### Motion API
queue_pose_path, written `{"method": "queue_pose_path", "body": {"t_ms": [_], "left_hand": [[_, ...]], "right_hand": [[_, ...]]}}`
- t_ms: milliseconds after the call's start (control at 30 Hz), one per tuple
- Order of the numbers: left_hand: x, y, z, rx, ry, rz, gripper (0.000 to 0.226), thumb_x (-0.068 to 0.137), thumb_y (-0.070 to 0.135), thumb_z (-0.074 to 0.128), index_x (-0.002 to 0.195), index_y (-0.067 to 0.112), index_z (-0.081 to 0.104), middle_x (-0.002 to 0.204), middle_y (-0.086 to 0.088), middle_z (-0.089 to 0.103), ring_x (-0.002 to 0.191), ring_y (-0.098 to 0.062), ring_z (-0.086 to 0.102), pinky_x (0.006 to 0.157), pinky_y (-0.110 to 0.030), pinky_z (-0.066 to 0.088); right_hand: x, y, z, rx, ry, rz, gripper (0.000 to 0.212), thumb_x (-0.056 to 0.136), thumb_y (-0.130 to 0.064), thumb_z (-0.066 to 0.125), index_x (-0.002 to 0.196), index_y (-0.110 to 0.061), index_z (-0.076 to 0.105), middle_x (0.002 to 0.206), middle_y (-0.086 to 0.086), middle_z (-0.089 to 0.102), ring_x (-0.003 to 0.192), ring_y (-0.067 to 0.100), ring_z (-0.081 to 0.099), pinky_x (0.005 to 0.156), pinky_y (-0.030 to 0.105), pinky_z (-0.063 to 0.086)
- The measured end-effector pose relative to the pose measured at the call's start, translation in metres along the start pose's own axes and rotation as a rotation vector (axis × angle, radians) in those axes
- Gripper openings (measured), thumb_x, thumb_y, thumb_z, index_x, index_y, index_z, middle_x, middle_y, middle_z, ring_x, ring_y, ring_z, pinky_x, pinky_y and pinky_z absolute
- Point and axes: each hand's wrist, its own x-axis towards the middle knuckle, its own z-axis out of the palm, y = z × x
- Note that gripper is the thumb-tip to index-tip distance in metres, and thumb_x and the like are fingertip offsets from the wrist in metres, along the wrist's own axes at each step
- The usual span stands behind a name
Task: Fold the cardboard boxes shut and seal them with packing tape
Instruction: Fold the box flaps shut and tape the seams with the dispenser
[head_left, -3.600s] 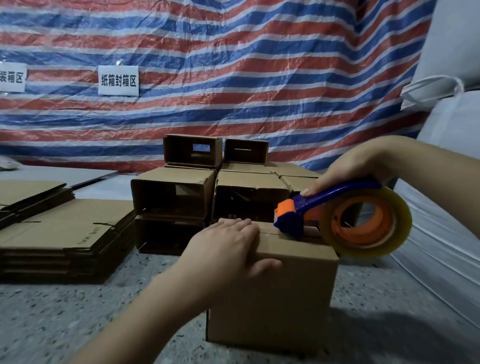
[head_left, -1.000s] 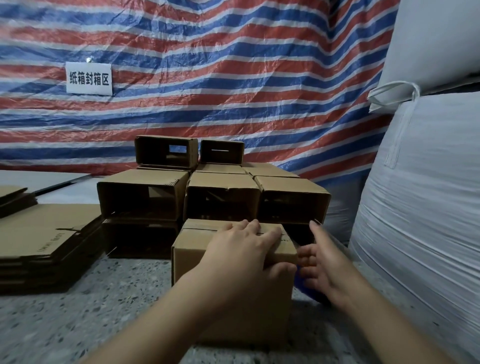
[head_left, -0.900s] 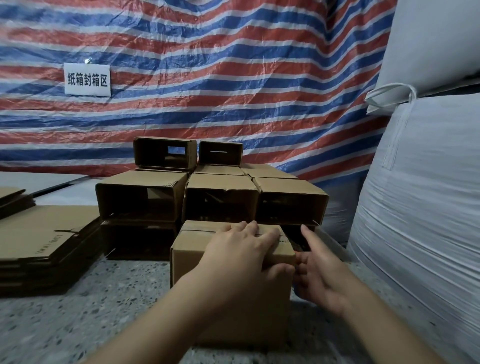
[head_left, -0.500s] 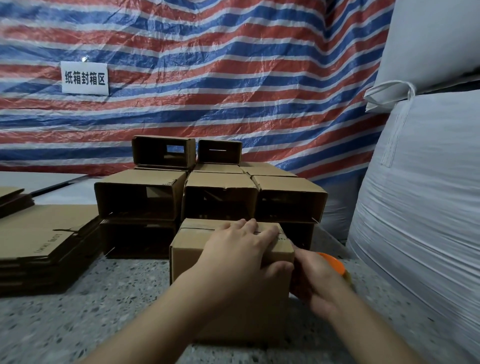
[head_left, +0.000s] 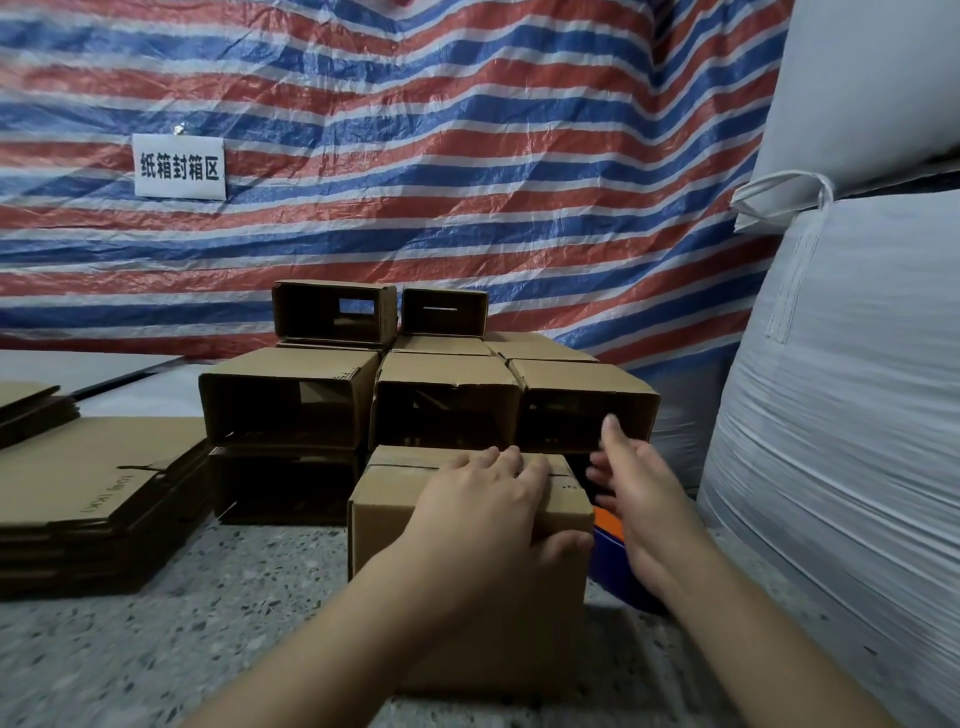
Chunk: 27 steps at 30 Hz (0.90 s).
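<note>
near box (head_left: 470, 525) sits on the speckled floor (head_left: 156, 649), top flaps down. left hand (head_left: 485, 512) lies flat on top with the thumb over the front edge; right hand (head_left: 641, 501) hovers empty, fingers spread, just beside the box. tape dispenser (head_left: 610, 545) rests behind the right hand; best to keep the flaps pressed level while taking it up.

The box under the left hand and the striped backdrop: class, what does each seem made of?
Box: brown cardboard, matte, with creased folded edges. Striped backdrop: probably woven plastic tarpaulin, slightly glossy, crinkled, with shiny highlights along its wrinkles.
</note>
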Motion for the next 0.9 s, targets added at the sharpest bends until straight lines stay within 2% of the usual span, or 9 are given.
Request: {"method": "queue_pose_path", "body": {"t_ms": [33,100,267,400,533,600,667,733,900], "left_hand": [[0.000,0.000,0.000,0.006,-0.002,-0.005,0.082,0.090,0.074,0.027,0.152,0.021,0.024,0.159,-0.007,0.029,0.147,-0.024,0.026,0.119,-0.040,0.023],[0.000,0.000,0.000,0.006,0.010,-0.010,0.083,0.090,0.074,0.028,0.152,0.018,0.026,0.159,-0.007,0.030,0.147,-0.023,0.026,0.119,-0.039,0.022],[0.000,0.002,0.002,-0.032,0.008,-0.035,0.088,0.090,0.075,0.030,0.154,0.015,0.022,0.160,-0.007,0.028,0.147,-0.023,0.025,0.119,-0.039,0.021],[-0.003,0.000,-0.001,-0.095,-0.029,-0.043,0.092,0.089,0.076,0.029,0.156,0.016,0.013,0.162,-0.008,0.020,0.149,-0.023,0.019,0.119,-0.038,0.019],[0.000,0.000,-0.018,-0.360,-0.107,-0.088,0.073,0.098,0.065,0.024,0.156,0.023,0.014,0.163,-0.004,0.020,0.149,-0.020,0.019,0.118,-0.038,0.018],[0.008,-0.005,-0.030,-0.601,-0.098,-0.149,0.062,0.102,0.051,0.034,0.155,0.022,0.021,0.158,-0.005,0.031,0.142,-0.021,0.034,0.113,-0.038,0.032],[0.016,-0.016,-0.042,-0.763,-0.057,-0.202,0.051,0.102,0.040,0.041,0.149,0.019,0.035,0.138,-0.004,0.052,0.113,-0.015,0.056,0.090,-0.028,0.048],[0.018,-0.027,-0.047,-0.792,-0.039,-0.230,0.043,0.101,0.037,0.043,0.141,0.021,0.046,0.120,0.000,0.059,0.090,-0.005,0.055,0.074,-0.019,0.045],[0.008,-0.059,-0.036,-0.637,0.083,-0.334,0.041,0.099,0.044,0.045,0.131,0.020,0.055,0.123,-0.001,0.063,0.101,-0.012,0.060,0.089,-0.029,0.050]], "right_hand": [[0.000,-0.003,0.003,0.008,-0.031,-0.001,0.050,0.097,-0.057,0.048,0.128,-0.018,0.054,0.117,0.002,0.061,0.106,0.017,0.060,0.084,0.033,0.051],[-0.007,0.002,0.011,0.072,-0.135,0.132,0.055,0.093,-0.062,0.050,0.128,-0.020,0.055,0.117,0.007,0.065,0.101,0.024,0.066,0.070,0.031,0.058],[-0.014,0.025,0.018,0.232,-0.221,0.335,0.082,0.063,-0.078,0.055,0.121,-0.021,0.069,0.095,0.017,0.078,0.076,0.032,0.077,0.051,0.036,0.059],[-0.015,0.031,0.018,0.258,-0.188,0.337,0.077,0.070,-0.075,0.057,0.125,-0.022,0.066,0.108,0.019,0.075,0.100,0.040,0.071,0.073,0.044,0.059],[-0.016,0.029,0.013,0.060,-0.137,0.228,0.047,0.101,-0.056,0.044,0.128,-0.022,0.061,0.111,0.014,0.071,0.104,0.032,0.066,0.083,0.047,0.057],[-0.013,0.019,0.010,0.005,-0.093,0.064,0.043,0.107,-0.047,0.033,0.131,-0.020,0.058,0.127,0.011,0.063,0.118,0.028,0.059,0.105,0.052,0.048],[-0.010,-0.001,0.009,-0.013,-0.127,-0.092,0.043,0.108,-0.043,0.032,0.138,-0.021,0.054,0.144,0.005,0.053,0.132,0.019,0.047,0.113,0.041,0.034],[-0.009,-0.018,0.012,-0.051,-0.226,-0.127,0.042,0.107,-0.040,0.040,0.146,-0.025,0.048,0.149,0.000,0.048,0.129,0.013,0.043,0.105,0.033,0.031],[-0.012,-0.027,0.025,-0.217,-0.426,0.144,0.049,0.105,-0.027,0.051,0.153,-0.028,0.038,0.129,0.005,0.060,0.106,0.024,0.067,0.081,0.037,0.055]]}}
